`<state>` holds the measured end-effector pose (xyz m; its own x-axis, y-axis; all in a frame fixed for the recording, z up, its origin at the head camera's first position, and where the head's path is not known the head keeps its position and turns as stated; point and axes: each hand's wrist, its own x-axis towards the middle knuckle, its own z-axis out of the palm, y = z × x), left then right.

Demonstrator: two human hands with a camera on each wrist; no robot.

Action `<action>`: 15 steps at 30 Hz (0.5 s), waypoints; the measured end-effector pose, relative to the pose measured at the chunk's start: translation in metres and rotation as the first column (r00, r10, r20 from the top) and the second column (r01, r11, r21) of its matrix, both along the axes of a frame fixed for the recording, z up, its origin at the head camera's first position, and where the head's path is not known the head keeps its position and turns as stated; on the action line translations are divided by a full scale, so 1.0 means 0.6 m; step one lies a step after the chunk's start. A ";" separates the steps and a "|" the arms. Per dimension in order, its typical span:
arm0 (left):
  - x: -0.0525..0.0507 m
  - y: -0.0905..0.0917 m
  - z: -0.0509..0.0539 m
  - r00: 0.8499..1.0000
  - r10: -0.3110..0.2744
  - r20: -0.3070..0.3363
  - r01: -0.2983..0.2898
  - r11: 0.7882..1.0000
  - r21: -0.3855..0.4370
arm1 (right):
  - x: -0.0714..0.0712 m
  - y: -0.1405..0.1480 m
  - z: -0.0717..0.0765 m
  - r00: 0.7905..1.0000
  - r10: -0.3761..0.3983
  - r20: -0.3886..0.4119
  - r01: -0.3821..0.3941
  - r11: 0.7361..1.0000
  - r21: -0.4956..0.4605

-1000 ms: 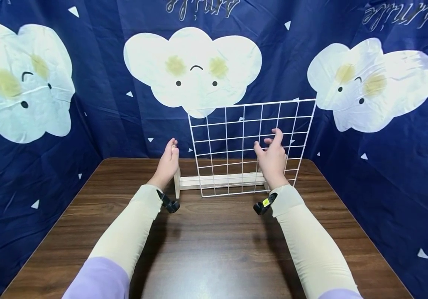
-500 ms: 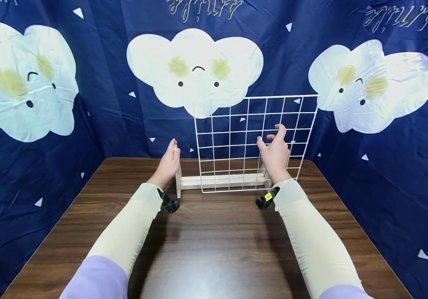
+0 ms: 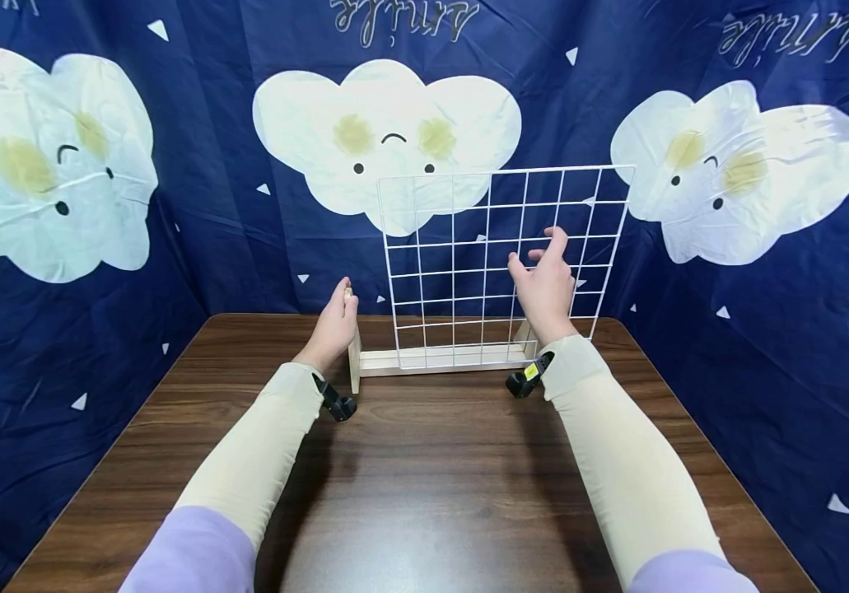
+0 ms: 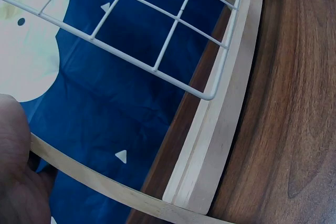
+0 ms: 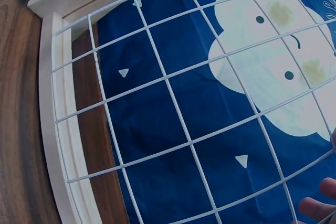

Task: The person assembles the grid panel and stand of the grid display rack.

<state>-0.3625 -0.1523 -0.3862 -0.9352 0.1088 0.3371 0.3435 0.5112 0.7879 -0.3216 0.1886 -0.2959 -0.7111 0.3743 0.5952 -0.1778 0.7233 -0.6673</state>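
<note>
A white wire grid (image 3: pixel 485 270) stands roughly upright in the head view, held by my right hand (image 3: pixel 545 288) near its right side. In the right wrist view, fingers (image 5: pixel 314 208) show at the wires (image 5: pixel 166 77). My left hand (image 3: pixel 332 329) grips the left upright (image 3: pixel 354 362) of a light wooden stand, its thumb side near the top. The left wrist view shows this hand (image 4: pixel 18 177) around the wooden upright (image 4: pixel 100 182). The grid's lower corner (image 4: pixel 209 97) lies over the grooved rail (image 4: pixel 210 145); whether it touches the groove I cannot tell.
The stand rests near the back of a brown wooden table (image 3: pixel 424 478). Behind and beside the table hangs a dark blue cloth (image 3: pixel 209 206) with white clouds. The stand's right upright (image 3: pixel 524 336) is partly behind the grid and my right hand.
My right hand has risen slightly with the grid; the grid's bottom edge has moved up from in front of the rail to about its level. My left hand has stayed on the upright.
</note>
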 end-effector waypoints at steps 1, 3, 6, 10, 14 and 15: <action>0.001 0.000 0.001 1.000 -0.003 0.005 0.003 1.000 0.003 | -0.001 -0.001 0.002 1.000 0.001 0.005 -0.001 1.000 0.002; 0.003 -0.001 0.002 1.000 -0.012 0.012 0.012 1.000 0.008 | -0.002 -0.002 0.007 1.000 0.002 0.011 -0.002 1.000 0.002; 0.004 -0.001 0.002 0.999 -0.024 0.021 0.023 1.000 0.016 | -0.005 -0.003 0.014 1.000 0.004 0.014 -0.004 1.000 -0.003; 0.005 -0.002 0.002 0.999 -0.030 0.025 0.029 0.999 0.020 | -0.008 -0.005 0.025 1.000 0.007 0.012 -0.007 1.000 -0.007; 0.005 -0.002 0.002 0.999 -0.022 0.027 0.022 1.000 0.015 | -0.010 -0.006 0.039 1.000 0.008 0.017 -0.008 1.000 0.003; 0.004 -0.002 0.002 0.999 -0.020 0.026 0.020 1.000 0.014 | -0.011 -0.007 0.042 1.000 0.011 0.016 -0.011 1.000 0.002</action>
